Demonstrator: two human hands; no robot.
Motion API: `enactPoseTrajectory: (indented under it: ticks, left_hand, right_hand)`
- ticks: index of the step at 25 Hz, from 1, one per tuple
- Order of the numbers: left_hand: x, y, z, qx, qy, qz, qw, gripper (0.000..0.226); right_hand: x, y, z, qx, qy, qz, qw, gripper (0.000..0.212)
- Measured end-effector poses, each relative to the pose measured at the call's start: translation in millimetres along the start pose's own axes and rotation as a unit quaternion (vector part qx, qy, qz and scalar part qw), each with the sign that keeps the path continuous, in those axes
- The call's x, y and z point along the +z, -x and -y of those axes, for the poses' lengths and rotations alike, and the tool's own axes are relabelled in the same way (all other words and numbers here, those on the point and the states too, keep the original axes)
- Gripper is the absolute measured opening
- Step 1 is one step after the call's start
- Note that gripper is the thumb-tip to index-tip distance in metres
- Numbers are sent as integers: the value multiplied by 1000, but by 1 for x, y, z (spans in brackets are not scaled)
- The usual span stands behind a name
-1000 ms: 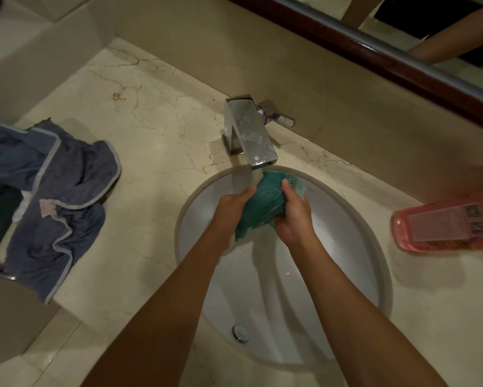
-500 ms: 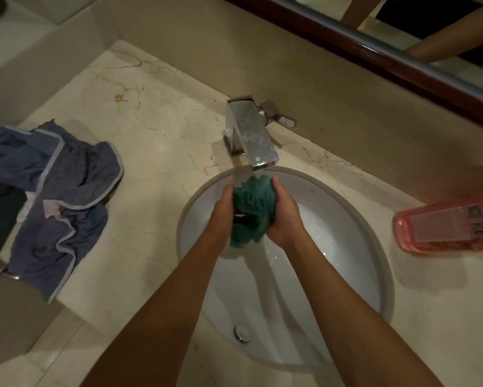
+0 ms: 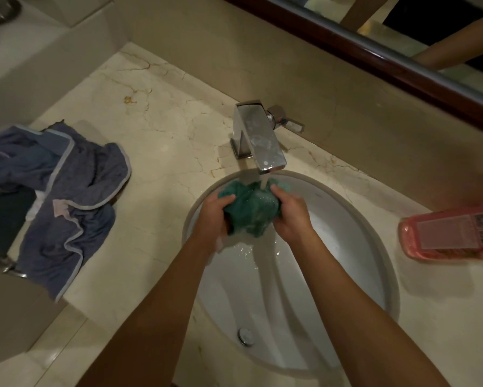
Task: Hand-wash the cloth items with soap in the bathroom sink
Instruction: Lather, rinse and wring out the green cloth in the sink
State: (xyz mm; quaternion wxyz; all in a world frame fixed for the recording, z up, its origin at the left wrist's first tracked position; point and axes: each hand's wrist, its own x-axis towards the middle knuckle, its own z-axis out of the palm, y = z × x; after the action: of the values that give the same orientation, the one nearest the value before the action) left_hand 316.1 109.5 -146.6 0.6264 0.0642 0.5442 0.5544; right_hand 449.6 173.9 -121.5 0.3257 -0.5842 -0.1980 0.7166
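We hold the green cloth point(image 3: 248, 210) bunched up under the tap point(image 3: 258, 138), over the back rim of the sink point(image 3: 346, 247). Our left hand point(image 3: 213, 216) and right hand point(image 3: 292, 215) are both closed tight on it (water runs on top). The bowl below is open. It is a round lump, so it points no way. Blue clothes point(image 3: 67, 196) lie on the tabletop point(image 3: 156, 152), pink soap bottle point(image 3: 452, 230) at right.

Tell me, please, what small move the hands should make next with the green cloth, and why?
Probably keep rubbing and turning the green cloth between the left hand and right hand: water from the faucet strikes only its top, and suds still cling near the left wrist.
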Motion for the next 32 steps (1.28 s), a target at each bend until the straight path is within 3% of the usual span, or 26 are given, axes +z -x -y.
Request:
enactPoseTrajectory:
  ticks: [4, 9, 11, 14, 17, 20, 24, 27, 29, 32]
  left_hand:
    - [7, 8, -2, -46, -31, 21, 998, 26]
    - [18, 0, 6, -75, -132, 43, 988, 70]
    - [18, -3, 10, -64, -150, 37, 986, 81]
    - [15, -7, 11, -25, -140, 34, 989, 68]
    - [9, -10, 7, 11, -139, -7, 990, 29]
    - [6, -7, 1, 15, -145, 9, 989, 3]
    - [4, -7, -1, -10, -122, 36, 992, 11]
    - [4, -2, -6, -76, -120, 35, 989, 35]
    - [7, 1, -8, -119, -95, 21, 988, 31]
    - [10, -4, -8, -69, -113, 26, 991, 41]
  right_hand:
    - [-1, 0, -2, 11, -29, -32, 999, 20]
    - [6, -2, -8, -8, 187, -1, 982, 34]
    - [9, -2, -8, 44, 141, 6, 989, 46]
    - [8, 2, -6, 87, 57, 50, 993, 45]
    - [5, 0, -3, 47, 78, 79, 993, 25]
    - [2, -4, -2, -14, 92, 44, 995, 8]
    - [10, -6, -4, -15, 68, 13, 998, 6]
    - [11, -6, -4, 56, 35, 73, 995, 12]
    - [8, -4, -5, 88, -7, 105, 991, 18]
    - [7, -5, -11, 43, 27, 82, 995, 25]
